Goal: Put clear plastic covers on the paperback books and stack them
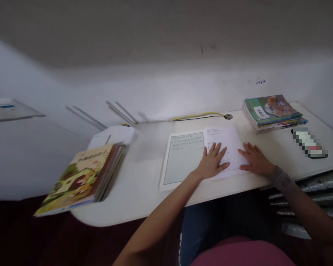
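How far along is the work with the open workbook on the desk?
Done: the workbook lies open on the desk. In hand: the left hand and right hand press flat on its right page, fingers spread, holding nothing. Left: no pen shows and no handwriting can be made out; the book stacks at the left and right sit closed.

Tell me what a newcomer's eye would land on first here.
Both hands lie flat on an open workbook at the middle of the white desk: the left hand near its spine, the right hand on its right page. A colourful book stack overhangs the desk's left edge, and a second stack sits at the far right by the wall.
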Motion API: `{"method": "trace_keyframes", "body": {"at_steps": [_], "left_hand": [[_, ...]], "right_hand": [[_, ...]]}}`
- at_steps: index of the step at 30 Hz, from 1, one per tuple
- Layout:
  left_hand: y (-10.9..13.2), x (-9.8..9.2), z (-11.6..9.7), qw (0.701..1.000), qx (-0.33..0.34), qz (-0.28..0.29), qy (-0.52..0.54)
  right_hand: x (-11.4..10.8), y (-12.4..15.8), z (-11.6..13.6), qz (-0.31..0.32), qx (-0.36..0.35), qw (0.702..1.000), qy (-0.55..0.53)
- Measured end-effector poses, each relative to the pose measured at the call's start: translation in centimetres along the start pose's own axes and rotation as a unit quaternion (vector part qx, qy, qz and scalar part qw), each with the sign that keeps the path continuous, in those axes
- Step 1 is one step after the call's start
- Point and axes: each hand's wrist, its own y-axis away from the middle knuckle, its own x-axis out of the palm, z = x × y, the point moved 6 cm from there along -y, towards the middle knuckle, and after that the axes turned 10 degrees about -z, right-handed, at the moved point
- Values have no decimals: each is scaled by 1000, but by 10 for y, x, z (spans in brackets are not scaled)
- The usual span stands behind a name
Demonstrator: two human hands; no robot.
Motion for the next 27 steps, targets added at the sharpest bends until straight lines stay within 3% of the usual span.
{"method": "trace_keyframes", "body": {"at_steps": [2, 6, 10, 13, 17, 21, 27], "left_hand": [[10, -8, 21, 999, -36, -28, 7], [53, -22, 88, 979, -170, -92, -59], [102, -31, 130, 959, -219, -163, -71], [127, -32, 137, 952, -232, -200, -22], [146, -28, 134, 942, -260, -210, 35], [156, -25, 134, 930, -282, -227, 57], [157, -23, 140, 921, -293, -252, 56]], "right_hand": [[2, 1, -4, -6, 1, 1000, -2], [2, 2, -6, -16, -2, 1000, 0], [-14, -3, 29, -62, -8, 998, 17], [-25, -8, 84, -98, -43, 994, 0], [-16, -12, 139, -85, -45, 995, -28], [-3, -15, 147, -54, -12, 998, -31], [-6, -15, 143, -41, 1, 999, -23]]}}
